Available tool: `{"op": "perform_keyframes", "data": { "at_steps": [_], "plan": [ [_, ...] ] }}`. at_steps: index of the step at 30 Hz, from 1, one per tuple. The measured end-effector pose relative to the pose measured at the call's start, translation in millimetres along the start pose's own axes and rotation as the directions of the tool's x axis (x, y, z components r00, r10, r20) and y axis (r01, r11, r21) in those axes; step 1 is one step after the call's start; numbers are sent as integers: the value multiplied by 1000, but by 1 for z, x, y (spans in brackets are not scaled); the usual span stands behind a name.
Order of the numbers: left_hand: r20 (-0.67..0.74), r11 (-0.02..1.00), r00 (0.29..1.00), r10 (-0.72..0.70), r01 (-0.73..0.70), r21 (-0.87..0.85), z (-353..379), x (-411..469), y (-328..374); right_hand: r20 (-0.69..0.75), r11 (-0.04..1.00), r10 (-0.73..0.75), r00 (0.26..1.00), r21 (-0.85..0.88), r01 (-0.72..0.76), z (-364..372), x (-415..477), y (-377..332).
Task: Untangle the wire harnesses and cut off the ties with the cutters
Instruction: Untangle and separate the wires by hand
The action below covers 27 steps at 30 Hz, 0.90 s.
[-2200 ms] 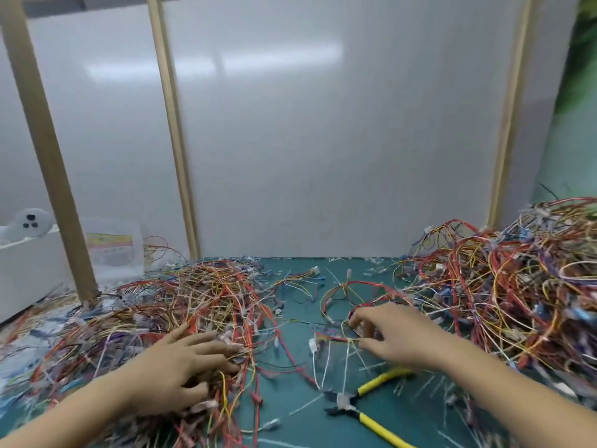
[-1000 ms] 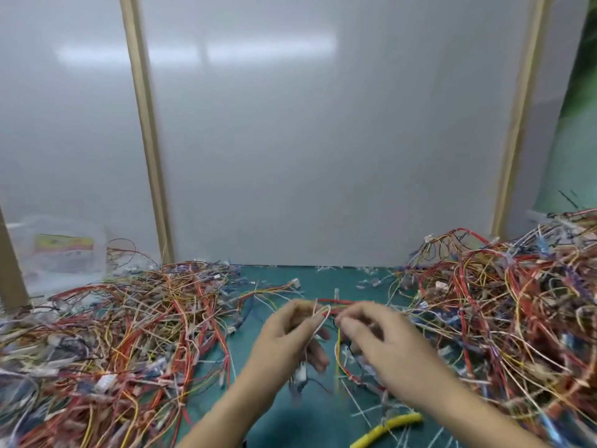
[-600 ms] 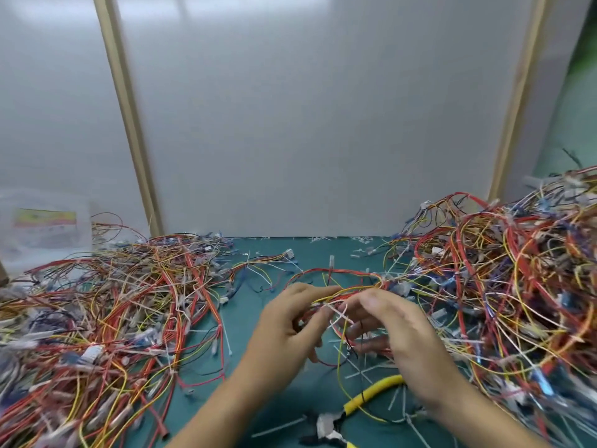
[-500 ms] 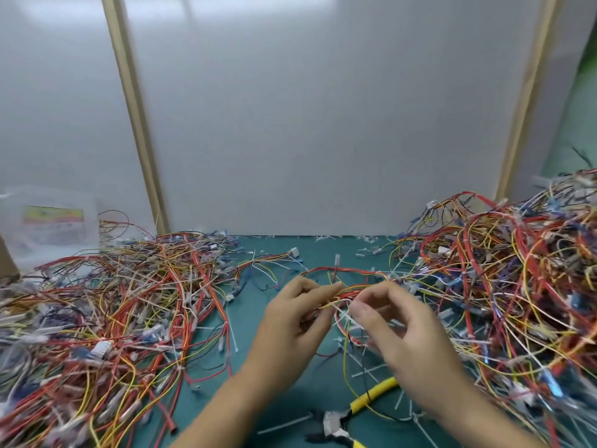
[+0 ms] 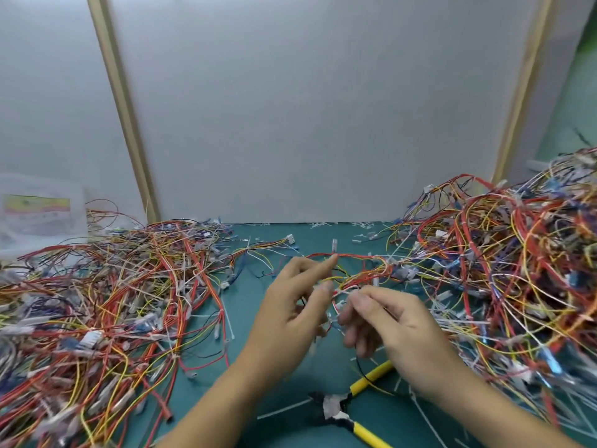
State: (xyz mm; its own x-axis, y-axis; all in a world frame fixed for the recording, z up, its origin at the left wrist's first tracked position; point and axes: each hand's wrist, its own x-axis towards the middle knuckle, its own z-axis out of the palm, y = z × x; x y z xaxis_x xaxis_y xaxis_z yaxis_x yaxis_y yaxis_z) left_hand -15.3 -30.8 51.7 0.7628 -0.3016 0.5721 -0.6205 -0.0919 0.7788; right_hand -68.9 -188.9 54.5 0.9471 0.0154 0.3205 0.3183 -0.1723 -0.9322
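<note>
Above the middle of the green mat I hold up a small wire harness (image 5: pixel 361 273) of red, yellow and white wires. My left hand (image 5: pixel 295 305) pinches its left part between thumb and forefinger. My right hand (image 5: pixel 392 321) pinches a white wire of it just to the right, fingers curled. The harness still runs into the big tangled pile (image 5: pixel 510 270) on the right. The cutters (image 5: pixel 349 407), yellow-handled, lie on the mat below my hands, untouched.
A second spread of loose red, yellow and white harnesses (image 5: pixel 106 302) covers the left of the green mat (image 5: pixel 258 367). Cut white ties litter the mat. A clear plastic bag (image 5: pixel 38 215) stands at the far left. A white wall with wooden posts closes the back.
My left hand left the left pile and joined my right hand at the middle. Together they lifted the small harness off the mat and now pull its wires apart.
</note>
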Motion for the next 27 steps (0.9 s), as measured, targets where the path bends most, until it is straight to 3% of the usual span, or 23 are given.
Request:
{"op": "perform_keyframes", "data": {
  "at_steps": [3, 6, 8, 10, 12, 13, 15, 18, 21, 23, 24, 25, 27],
  "plan": [
    [-126, 990, 984, -128, 121, -67, -1, 4, 3, -27, 998, 23, 999, 50, -22, -2, 2, 0],
    [-91, 965, 969, -228, 214, -149, -4, 7, 5, -58, 999, 30, 998, 40, -28, -3, 2, 0],
    [-189, 993, 975, -113, 114, -6, -7, 5, 7, -84, 999, 39, 996, 31, -37, -3, 2, 1],
    [-270, 963, 951, 151, -80, 258, -11, 3, 10, -97, 999, 41, 994, 27, -39, -3, 3, 3],
    [-125, 841, 913, 387, -294, 454, -11, 2, 9, -95, 999, 32, 995, 24, -30, -3, 3, 3],
    [-23, 798, 909, 417, -354, 489, -9, 2, 7, -90, 1000, 22, 996, 24, -20, -2, 3, 3],
    [90, 836, 960, 264, -274, 475, -4, 2, 2, -78, 999, -19, 997, 26, 21, -3, 2, 3],
    [175, 955, 981, -87, 33, 293, -3, 2, -3, -50, 996, -85, 995, 7, 86, -5, 3, 3],
    [305, 970, 929, -211, 238, -55, -7, 6, -1, 12, 995, -61, 998, -83, 62, -9, 5, 0],
    [272, 935, 925, -266, 316, -160, -9, 8, 0, 107, 967, 6, 994, -255, 22, -17, 7, -8],
    [229, 918, 926, -300, 345, -196, -10, 8, 0, 159, 898, 44, 986, -440, 30, -23, 8, -14],
    [175, 900, 925, -337, 371, -227, -11, 8, 0, 181, 760, 60, 982, -646, 73, -32, 8, -21],
    [54, 880, 915, -400, 399, -259, -12, 10, -1, 203, 484, 10, 979, -858, 173, -46, 3, -38]
  ]
}}
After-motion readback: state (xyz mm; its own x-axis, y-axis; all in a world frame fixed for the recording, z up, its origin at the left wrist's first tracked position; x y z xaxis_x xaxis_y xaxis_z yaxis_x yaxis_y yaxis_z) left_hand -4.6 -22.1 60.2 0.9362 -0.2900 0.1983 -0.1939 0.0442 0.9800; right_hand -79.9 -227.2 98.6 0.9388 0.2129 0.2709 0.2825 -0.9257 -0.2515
